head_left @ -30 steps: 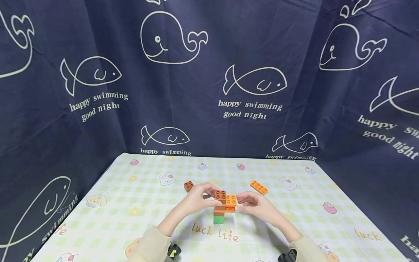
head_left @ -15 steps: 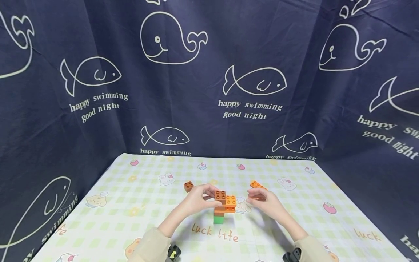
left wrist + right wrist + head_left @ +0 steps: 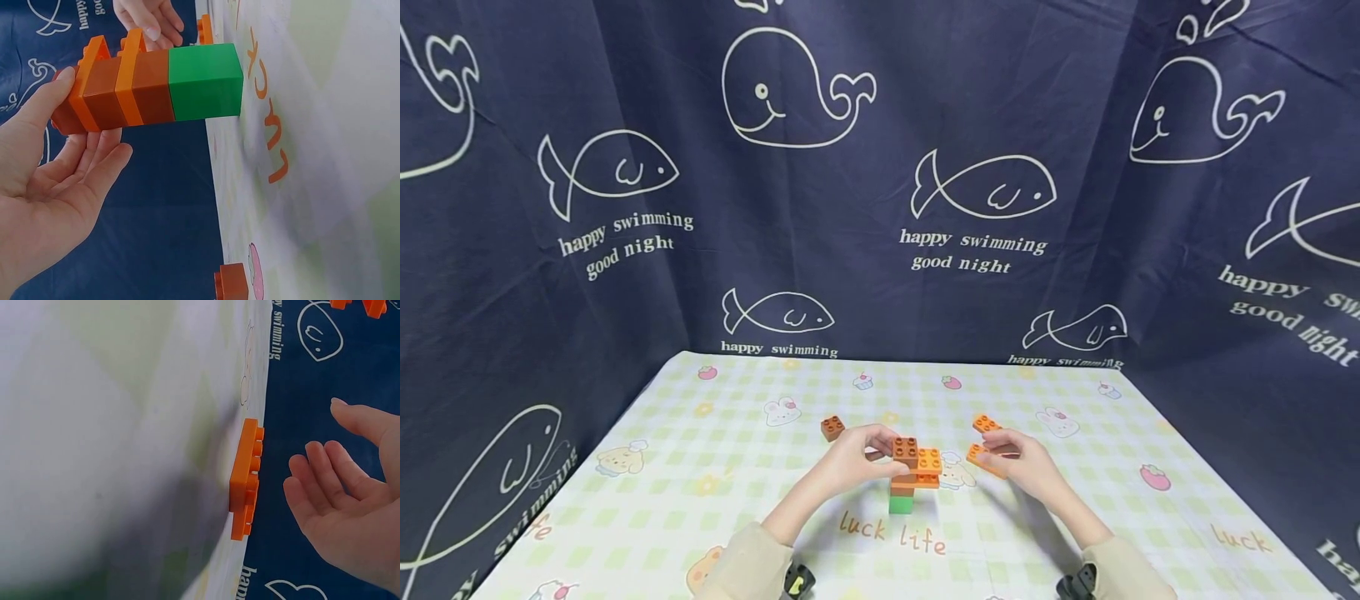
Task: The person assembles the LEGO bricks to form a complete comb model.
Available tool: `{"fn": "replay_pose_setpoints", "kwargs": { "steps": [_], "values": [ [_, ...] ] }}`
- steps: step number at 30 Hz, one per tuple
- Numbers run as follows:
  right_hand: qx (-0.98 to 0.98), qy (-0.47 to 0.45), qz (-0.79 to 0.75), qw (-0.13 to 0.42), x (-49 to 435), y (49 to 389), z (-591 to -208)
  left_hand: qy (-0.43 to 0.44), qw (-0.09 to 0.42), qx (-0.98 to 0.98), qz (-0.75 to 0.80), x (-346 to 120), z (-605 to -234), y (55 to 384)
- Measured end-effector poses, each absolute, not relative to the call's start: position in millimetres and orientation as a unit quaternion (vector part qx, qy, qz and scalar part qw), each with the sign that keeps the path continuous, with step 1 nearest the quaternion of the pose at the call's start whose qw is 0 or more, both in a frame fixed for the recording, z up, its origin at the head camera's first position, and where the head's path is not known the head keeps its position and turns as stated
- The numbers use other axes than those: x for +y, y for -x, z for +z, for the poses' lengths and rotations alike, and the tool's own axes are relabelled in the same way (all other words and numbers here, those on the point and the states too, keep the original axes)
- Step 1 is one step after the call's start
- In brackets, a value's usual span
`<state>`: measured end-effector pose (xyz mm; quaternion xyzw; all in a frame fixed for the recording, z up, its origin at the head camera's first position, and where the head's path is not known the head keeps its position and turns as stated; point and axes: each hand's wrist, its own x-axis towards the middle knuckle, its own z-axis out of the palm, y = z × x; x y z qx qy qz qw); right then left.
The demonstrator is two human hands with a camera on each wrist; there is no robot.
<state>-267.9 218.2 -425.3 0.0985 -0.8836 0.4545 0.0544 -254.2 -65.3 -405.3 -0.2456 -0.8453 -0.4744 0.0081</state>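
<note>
The left hand [image 3: 857,458] holds the block tower [image 3: 125,90] at its upper end, the thumb on the near side of the brown top brick [image 3: 905,451] and the fingers on the other side, so the grip is clamped on the tower's head while the lower part runs free below it. Under that top brick come an orange layer, a brown one, another orange, another brown, and at the foot a green brick [image 3: 206,81]; the tower stands upright on the tablecloth [image 3: 775,546], with both orange layers jutting out toward the person's right. The right hand [image 3: 350,494] holds nothing — its thumb stands well apart from its loosely bent fingers, and the right wrist view shows a gap between them and the orange plates on the cloth. Of these, the nearer orange plate [image 3: 977,455] lies partly hidden by the right hand in the head view, and the farther orange plate [image 3: 985,423] lies just beyond it. Both are to the right of the tower — clear of either grip. A loose brown brick [image 3: 832,427] sits beyond the left hand, near its knuckles but apart from it.
</note>
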Motion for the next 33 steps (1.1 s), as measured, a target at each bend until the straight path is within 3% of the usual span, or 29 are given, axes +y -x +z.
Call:
{"fn": "replay_pose_setpoints", "kwargs": {
  "steps": [21, 33],
  "values": [
    [-0.923, -0.053, 0.372, 0.083, 225, 275, -434, 0.271, 0.003, -0.838, -0.474, -68, -409, 257],
    [-0.931, -0.033, 0.357, 0.063, 231, 278, -438, 0.267, -0.001, -0.836, -0.479, -67, -406, 254]
  ]
}}
